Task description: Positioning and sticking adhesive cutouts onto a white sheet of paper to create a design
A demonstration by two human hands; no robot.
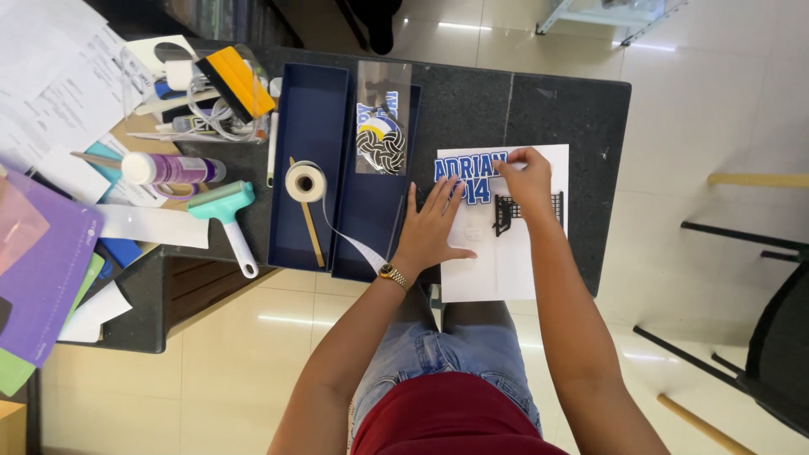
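Note:
A white sheet [484, 274] lies on the dark stone tabletop [552, 105], carrying blue cut-out letters and numbers [466, 168] and a small black net-shaped cut-out [510, 211]. My left hand [434, 227] lies flat on the sheet with fingers spread, touching the lower part of the blue cut-out; a gold watch is on its wrist. My right hand [527, 177] pinches the right end of the blue letters with its fingertips.
Two navy box halves [308, 101] sit left of the sheet, holding a roll of white tape [304, 182], a wooden stick and a clear packet with a ball decoration [381, 139]. Further left are a teal roller [223, 211], a purple glue bottle [173, 168], a yellow squeegee [238, 82] and papers.

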